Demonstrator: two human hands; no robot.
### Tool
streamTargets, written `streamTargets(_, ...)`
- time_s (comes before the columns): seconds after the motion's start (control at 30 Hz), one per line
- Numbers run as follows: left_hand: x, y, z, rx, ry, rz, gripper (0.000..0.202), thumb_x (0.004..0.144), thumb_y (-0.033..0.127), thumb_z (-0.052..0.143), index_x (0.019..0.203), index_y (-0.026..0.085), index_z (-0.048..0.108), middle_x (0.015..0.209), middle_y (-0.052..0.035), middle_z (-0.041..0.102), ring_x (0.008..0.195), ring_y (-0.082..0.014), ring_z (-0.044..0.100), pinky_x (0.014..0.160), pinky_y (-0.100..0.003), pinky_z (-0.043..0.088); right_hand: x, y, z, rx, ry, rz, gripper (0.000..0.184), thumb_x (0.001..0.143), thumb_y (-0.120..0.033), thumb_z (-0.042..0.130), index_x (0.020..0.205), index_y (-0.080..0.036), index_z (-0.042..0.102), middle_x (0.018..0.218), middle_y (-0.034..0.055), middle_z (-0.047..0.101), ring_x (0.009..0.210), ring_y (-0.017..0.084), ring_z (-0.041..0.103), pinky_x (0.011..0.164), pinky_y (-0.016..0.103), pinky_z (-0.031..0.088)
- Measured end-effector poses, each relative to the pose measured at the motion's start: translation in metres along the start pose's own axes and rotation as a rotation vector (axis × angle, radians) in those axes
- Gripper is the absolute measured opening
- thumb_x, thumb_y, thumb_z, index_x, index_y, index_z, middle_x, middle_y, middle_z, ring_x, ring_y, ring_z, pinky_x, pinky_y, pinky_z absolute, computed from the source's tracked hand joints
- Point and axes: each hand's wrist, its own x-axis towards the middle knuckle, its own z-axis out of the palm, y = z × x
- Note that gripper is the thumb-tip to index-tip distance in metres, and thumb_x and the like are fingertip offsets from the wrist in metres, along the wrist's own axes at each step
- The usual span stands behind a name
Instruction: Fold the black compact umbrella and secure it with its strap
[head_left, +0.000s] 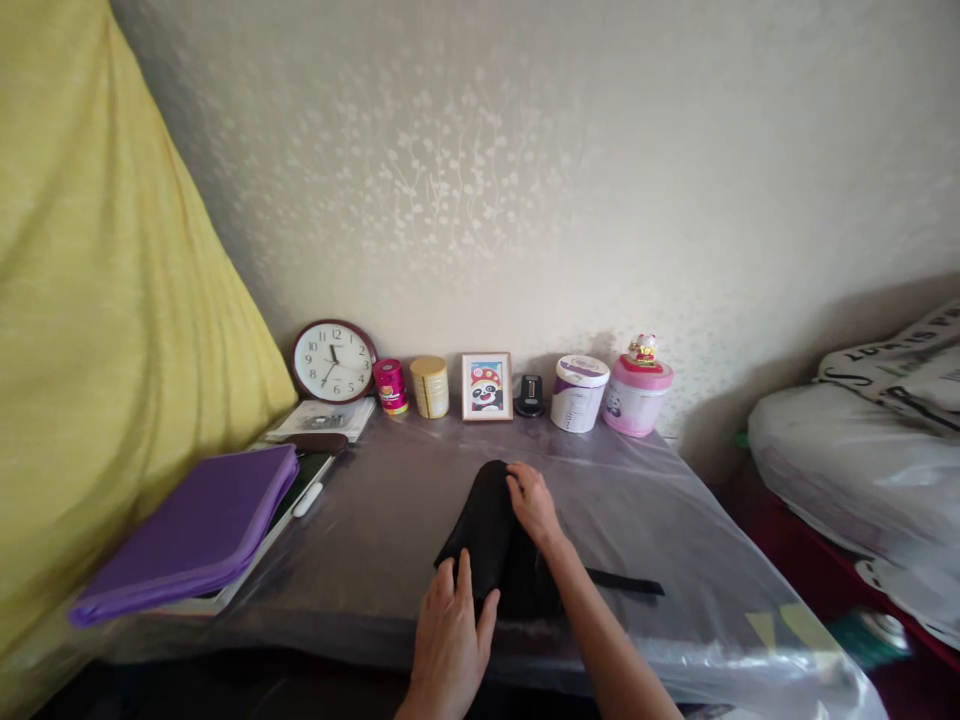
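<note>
A soft black fabric piece (pixel 484 525), rolled or folded over on itself, lies near the front middle of the table. Its exact kind does not show. A flat black strap (pixel 626 582) runs out from it to the right, past my right forearm. My left hand (pixel 450 635) grips its near end, fingertips on top and thumb at the right side. The fingers of my right hand (pixel 534 505) curl over its far right edge. Part of the fabric is hidden under my right hand and forearm.
Clear plastic covers the grey table (pixel 390 500). On the left lie a purple folder (pixel 195 520), books and a white marker (pixel 308 499). A wall clock (pixel 334 362), tins (pixel 430 387), a picture frame (pixel 487 387) and tubs (pixel 579 395) line the wall. White bags (pixel 847 470) sit at right.
</note>
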Motion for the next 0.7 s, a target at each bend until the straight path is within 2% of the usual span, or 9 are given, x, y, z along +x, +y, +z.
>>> streamTargets(0.07, 0.000, 0.000, -0.003, 0.002, -0.023, -0.008, 0.053, 0.089, 0.043, 0.034, 0.128, 0.008, 0.042, 0.115, -0.0180, 0.051, 0.102, -0.0258, 0.054, 0.083, -0.036, 0.045, -0.003, 0.018, -0.018, 0.013, 0.031, 0.130, 0.031, 0.082, -0.024, 0.041, 0.100, -0.015, 0.064, 0.106, 0.0115, 0.065, 0.099, 0.020, 0.059, 0.090, 0.034, 0.043)
streamTargets(0.17, 0.001, 0.002, -0.007, 0.007, -0.056, -0.018, 0.056, 0.088, 0.045, 0.037, 0.129, 0.007, 0.041, 0.115, -0.0177, 0.050, 0.101, -0.0260, 0.053, 0.082, -0.036, 0.044, -0.021, 0.038, -0.040, 0.013, 0.031, 0.253, 0.030, 0.080, -0.026, 0.041, 0.095, -0.017, 0.065, 0.095, 0.0099, 0.068, 0.091, 0.021, 0.062, 0.083, 0.033, 0.046)
streamTargets(0.27, 0.002, 0.004, -0.012, 0.019, -0.093, -0.040, 0.055, 0.087, 0.043, 0.037, 0.129, 0.007, 0.040, 0.113, -0.0168, 0.050, 0.099, -0.0253, 0.053, 0.081, -0.035, 0.044, -0.039, 0.047, -0.048, 0.048, -0.016, 0.342, 0.027, 0.078, -0.026, 0.043, 0.088, -0.018, 0.066, 0.081, 0.0073, 0.069, 0.078, 0.020, 0.064, 0.073, 0.030, 0.048)
streamTargets(0.37, 0.003, 0.005, -0.017, 0.039, -0.119, -0.053, 0.054, 0.088, 0.042, 0.036, 0.130, 0.008, 0.040, 0.112, -0.0165, 0.051, 0.098, -0.0254, 0.054, 0.080, -0.035, 0.044, -0.048, 0.045, -0.047, 0.105, -0.066, 0.394, 0.026, 0.077, -0.029, 0.044, 0.084, -0.018, 0.067, 0.073, 0.0046, 0.068, 0.067, 0.017, 0.063, 0.061, 0.026, 0.049)
streamTargets(0.57, 0.005, 0.007, -0.027, 0.006, -0.210, -0.087, 0.056, 0.089, 0.044, 0.033, 0.133, 0.009, 0.036, 0.107, -0.0156, 0.053, 0.094, -0.0248, 0.057, 0.076, -0.033, 0.044, -0.051, 0.031, -0.045, 0.203, -0.090, 0.464, 0.034, 0.078, -0.038, 0.045, 0.093, -0.015, 0.066, 0.071, 0.0037, 0.066, 0.060, 0.015, 0.060, 0.049, 0.023, 0.045)
streamTargets(0.7, 0.006, 0.009, -0.033, -0.062, -0.330, -0.164, 0.058, 0.090, 0.044, 0.034, 0.138, 0.012, 0.026, 0.109, -0.0154, 0.056, 0.087, -0.0224, 0.061, 0.071, -0.029, 0.044, -0.050, 0.021, -0.041, 0.244, -0.094, 0.491, 0.037, 0.078, -0.042, 0.048, 0.095, -0.014, 0.064, 0.071, 0.0037, 0.065, 0.058, 0.015, 0.059, 0.042, 0.020, 0.042)
